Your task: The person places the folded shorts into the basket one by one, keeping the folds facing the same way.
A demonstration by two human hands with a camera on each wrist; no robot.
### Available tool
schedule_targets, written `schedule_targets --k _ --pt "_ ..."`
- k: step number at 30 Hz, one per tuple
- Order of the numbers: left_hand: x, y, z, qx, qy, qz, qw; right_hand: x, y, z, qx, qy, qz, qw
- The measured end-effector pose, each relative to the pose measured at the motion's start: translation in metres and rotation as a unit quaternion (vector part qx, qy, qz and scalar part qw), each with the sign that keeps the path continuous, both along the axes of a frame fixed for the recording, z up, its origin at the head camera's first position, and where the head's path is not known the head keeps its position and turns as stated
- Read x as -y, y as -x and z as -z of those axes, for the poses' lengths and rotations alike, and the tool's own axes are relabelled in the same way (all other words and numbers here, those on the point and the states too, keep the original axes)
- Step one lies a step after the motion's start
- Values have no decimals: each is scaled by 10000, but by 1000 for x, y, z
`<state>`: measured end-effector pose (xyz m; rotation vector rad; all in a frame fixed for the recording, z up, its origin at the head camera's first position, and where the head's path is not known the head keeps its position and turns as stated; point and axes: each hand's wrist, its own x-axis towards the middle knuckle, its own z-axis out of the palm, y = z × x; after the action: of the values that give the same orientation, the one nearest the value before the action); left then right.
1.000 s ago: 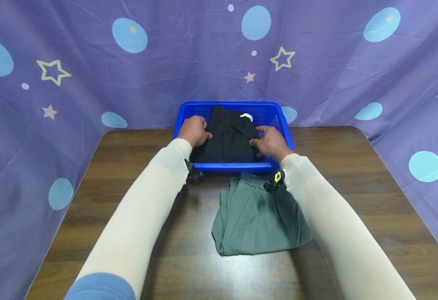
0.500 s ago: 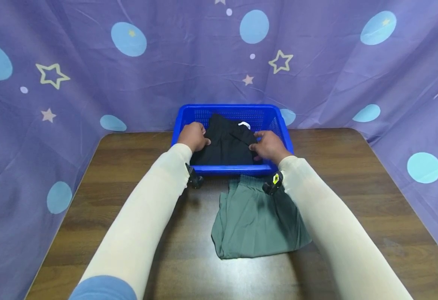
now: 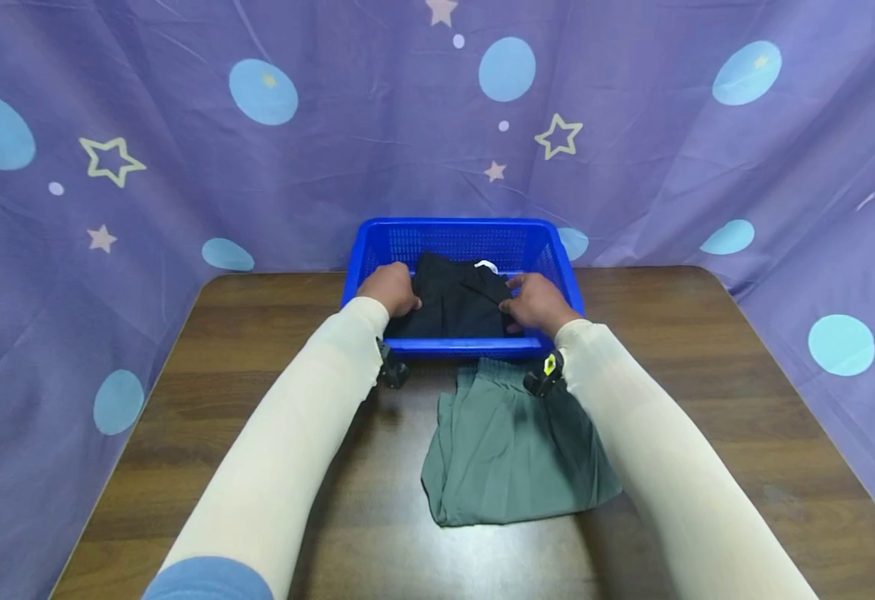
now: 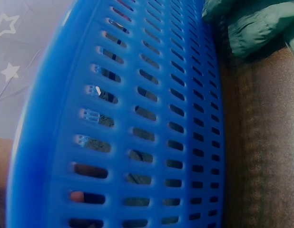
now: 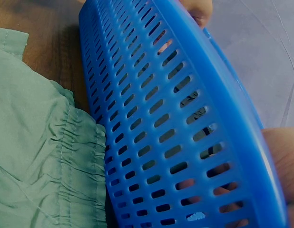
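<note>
A folded black garment [image 3: 456,300] with a small white piece at its top edge lies inside the blue plastic basket [image 3: 467,344]. My left hand [image 3: 392,289] pinches the garment's left side between thumb and fingers. On the opposite side, my right hand [image 3: 538,302] holds the right edge, thumb facing inward. Both wrists reach over the front rim. In the wrist views the slotted basket wall [image 4: 113,95] hides most of the hands; through its slots [image 5: 182,84] only bits of cloth and skin show.
A folded green garment [image 3: 516,454] with a gathered elastic waistband [image 5: 83,156] lies on the wooden table [image 3: 257,367], just in front of the basket and partly under the right forearm. A purple patterned curtain [image 3: 407,150] hangs directly behind the basket.
Both hands have come down and toward the basket's front wall, lowering the black garment deeper inside. The head view has tilted slightly upward. The green garment stays where it was.
</note>
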<state>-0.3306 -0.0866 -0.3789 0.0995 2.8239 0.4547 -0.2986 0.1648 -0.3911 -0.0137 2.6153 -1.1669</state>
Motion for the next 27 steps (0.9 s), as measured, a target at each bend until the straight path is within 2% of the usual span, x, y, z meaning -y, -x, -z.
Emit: schedule_targets --k 8,14,22,27 --pt "0 -4 -3 26 177 114 9998 -2 0 1 -137 -376 -116 9991" --pt "-2 -8 -9 -33 265 208 9994 -5 -1 -4 -306 -555 33 9980" --pt "-2 -23 -31 -531 160 455 9974 -8 -6 -21 -590 -823 107 9948" --pt "-1 -33 -44 -651 2 537 9964 -13 -12 -33 -607 -665 127 9959"
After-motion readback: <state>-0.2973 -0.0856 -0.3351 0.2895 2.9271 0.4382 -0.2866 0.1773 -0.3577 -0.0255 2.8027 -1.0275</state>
